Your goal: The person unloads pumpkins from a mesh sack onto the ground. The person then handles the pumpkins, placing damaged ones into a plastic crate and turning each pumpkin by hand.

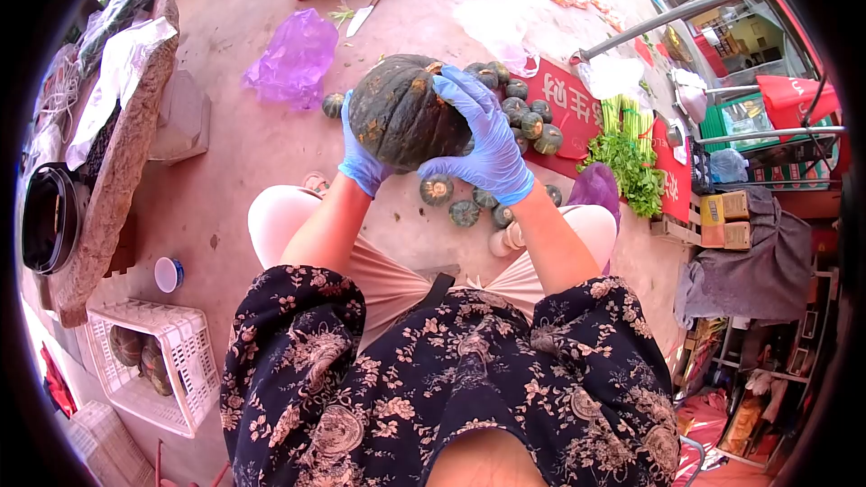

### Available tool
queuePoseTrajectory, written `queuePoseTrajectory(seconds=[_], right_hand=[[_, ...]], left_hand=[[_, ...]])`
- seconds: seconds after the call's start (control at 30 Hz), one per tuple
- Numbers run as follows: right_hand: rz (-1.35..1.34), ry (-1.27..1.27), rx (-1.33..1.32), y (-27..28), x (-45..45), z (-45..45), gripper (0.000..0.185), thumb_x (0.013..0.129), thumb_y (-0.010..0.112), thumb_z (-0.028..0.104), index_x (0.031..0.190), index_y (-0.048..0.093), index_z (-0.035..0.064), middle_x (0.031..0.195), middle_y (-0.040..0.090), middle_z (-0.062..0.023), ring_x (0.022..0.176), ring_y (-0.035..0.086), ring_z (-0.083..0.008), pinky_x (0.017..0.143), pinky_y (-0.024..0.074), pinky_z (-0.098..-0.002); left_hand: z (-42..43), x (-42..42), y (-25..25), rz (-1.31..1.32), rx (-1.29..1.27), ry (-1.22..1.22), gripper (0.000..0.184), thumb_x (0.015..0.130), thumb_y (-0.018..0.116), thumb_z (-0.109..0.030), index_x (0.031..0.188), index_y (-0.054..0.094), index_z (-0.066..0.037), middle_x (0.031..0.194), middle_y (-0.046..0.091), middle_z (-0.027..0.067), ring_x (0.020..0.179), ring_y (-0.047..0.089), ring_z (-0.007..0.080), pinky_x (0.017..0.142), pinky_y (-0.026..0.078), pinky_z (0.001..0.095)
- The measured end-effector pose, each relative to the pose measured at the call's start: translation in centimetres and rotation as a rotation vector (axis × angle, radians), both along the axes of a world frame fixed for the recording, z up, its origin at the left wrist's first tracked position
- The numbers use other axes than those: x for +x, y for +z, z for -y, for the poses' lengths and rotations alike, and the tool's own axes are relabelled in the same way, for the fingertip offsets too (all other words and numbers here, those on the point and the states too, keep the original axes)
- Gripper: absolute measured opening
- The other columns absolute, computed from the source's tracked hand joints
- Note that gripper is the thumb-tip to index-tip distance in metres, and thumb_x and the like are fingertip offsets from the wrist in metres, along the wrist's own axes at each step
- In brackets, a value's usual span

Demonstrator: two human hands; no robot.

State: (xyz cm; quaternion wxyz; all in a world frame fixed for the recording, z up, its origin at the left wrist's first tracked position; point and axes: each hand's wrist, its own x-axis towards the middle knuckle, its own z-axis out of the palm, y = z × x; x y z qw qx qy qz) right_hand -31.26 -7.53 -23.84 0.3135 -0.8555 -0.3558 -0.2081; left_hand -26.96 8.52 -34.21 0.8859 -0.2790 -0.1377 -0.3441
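A large dark green pumpkin [401, 113] with orange-brown patches is held up between my two blue-gloved hands. My left hand [363, 158] supports its left and lower side, its fingers partly hidden by the pumpkin. My right hand [483, 140] wraps its right side, fingers over the upper edge and thumb low on the front. Beyond and below my right hand, several small green pumpkins [515, 110] lie in a group, some on a red mat [573, 95]. More small pumpkins [437, 189] rest on the floor below the large one.
A purple plastic bag [293, 59] and a knife [363, 15] lie ahead on the floor. Leafy greens [629, 162] are at the right. A white crate [185, 352] holding pumpkins stands lower left, near a stone slab [126, 162]. A metal bar [677, 18] crosses the upper right.
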Motion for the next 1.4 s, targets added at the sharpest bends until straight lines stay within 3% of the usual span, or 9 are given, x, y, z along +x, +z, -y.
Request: queuePoseTrajectory(seconds=[0.1, 0.2, 0.33, 0.37, 0.63, 0.77, 1.0, 1.13, 1.4], right_hand=[[-0.002, 0.014, 0.042, -0.6, 0.0, 0.0, 0.078, 0.057, 0.079, 0.036, 0.122, 0.046, 0.0094, 0.129, 0.042, -0.0141, 0.122, 0.037, -0.0344, 0.101, 0.0304, -0.0421], [-0.004, 0.02, 0.051, -0.3, 0.0, -0.5, 0.063, 0.059, 0.08, 0.029, 0.108, 0.049, 0.006, 0.128, 0.043, -0.017, 0.12, 0.04, -0.0332, 0.1, 0.0316, -0.0416], [-0.47, 0.077, 0.796, -0.3, -0.3, 0.5, 0.042, 0.067, 0.078, 0.019, 0.087, 0.043, 0.0072, 0.126, 0.042, -0.0185, 0.118, 0.041, -0.0257, 0.1, 0.0316, -0.0381], [-0.49, 0.079, 0.898, -0.5, 0.0, 1.2, 0.042, 0.068, 0.077, 0.018, 0.093, 0.046, 0.0066, 0.125, 0.043, -0.0174, 0.117, 0.042, -0.0254, 0.101, 0.031, -0.0379], [-0.171, -0.022, 0.129, 1.6, -0.4, 0.7, 0.066, 0.06, 0.081, 0.027, 0.113, 0.048, 0.007, 0.121, 0.049, -0.0104, 0.113, 0.043, -0.0257, 0.1, 0.0292, -0.0363], [-0.129, 0.017, 0.166, 0.6, 0.2, 1.1, 0.068, 0.057, 0.081, 0.032, 0.112, 0.048, 0.0077, 0.122, 0.048, -0.0105, 0.112, 0.043, -0.027, 0.098, 0.0306, -0.0368], [-0.129, -0.017, 0.213, -0.3, -0.5, 0.7, 0.041, 0.057, 0.082, 0.022, 0.08, 0.052, 0.008, 0.123, 0.047, -0.0173, 0.112, 0.044, -0.0306, 0.095, 0.0339, -0.0378], [-0.169, -0.011, 0.363, 0.9, -1.5, 0.0, 0.048, 0.059, 0.082, 0.023, 0.096, 0.055, 0.0073, 0.123, 0.047, -0.015, 0.113, 0.042, -0.0293, 0.097, 0.0314, -0.0389], [0.058, -0.17, 0.061, 0.1, -1.3, -1.3, 0.052, 0.061, 0.078, 0.026, 0.107, 0.057, 0.0133, 0.125, 0.045, -0.012, 0.119, 0.037, -0.0301, 0.099, 0.0282, -0.0401]], left_hand=[[-0.3, -0.1, 0.3, -0.395, -0.358, -0.341, 0.072, 0.085, 0.016, -0.059, 0.136, 0.031, -0.011, 0.139, 0.033, 0.013, 0.127, 0.033, 0.0303, 0.106, 0.025, 0.046], [-0.5, 0.0, 0.4, -0.45, -0.406, -0.377, 0.069, 0.085, 0.017, -0.057, 0.136, 0.03, -0.011, 0.139, 0.033, 0.0128, 0.127, 0.033, 0.0299, 0.106, 0.026, 0.0455], [-0.4, 0.1, 0.1, -0.508, -0.385, -0.314, 0.067, 0.087, 0.018, -0.055, 0.137, 0.029, -0.011, 0.14, 0.032, 0.0128, 0.128, 0.032, 0.0296, 0.106, 0.026, 0.0448], [-0.3, 0.1, -0.1, -0.506, -0.372, -0.313, 0.067, 0.087, 0.019, -0.055, 0.137, 0.029, -0.011, 0.14, 0.032, 0.0125, 0.128, 0.032, 0.0292, 0.107, 0.025, 0.0445], [-0.1, -0.4, 1.1, -0.567, -0.347, -0.368, 0.066, 0.087, 0.024, -0.056, 0.138, 0.027, -0.014, 0.141, 0.031, 0.0082, 0.13, 0.028, 0.0235, 0.109, 0.019, 0.0398], [0.1, -0.2, 0.7, -0.536, -0.335, -0.37, 0.067, 0.086, 0.023, -0.057, 0.138, 0.027, -0.014, 0.141, 0.031, 0.0092, 0.13, 0.029, 0.0247, 0.109, 0.02, 0.041], [0.2, 0.1, 0.2, -0.443, -0.25, -0.289, 0.069, 0.086, 0.021, -0.058, 0.138, 0.027, -0.012, 0.141, 0.03, 0.0109, 0.129, 0.03, 0.0266, 0.108, 0.022, 0.043], [0.1, 0.4, 0.0, -0.329, -0.12, -0.177, 0.071, 0.085, 0.019, -0.058, 0.138, 0.027, -0.011, 0.141, 0.03, 0.0119, 0.129, 0.03, 0.0278, 0.108, 0.022, 0.0442], [0.9, 0.3, -0.4, 0.072, 0.361, 0.229, 0.071, 0.084, 0.018, -0.059, 0.136, 0.032, -0.012, 0.139, 0.033, 0.0137, 0.128, 0.032, 0.0316, 0.107, 0.024, 0.0475]])
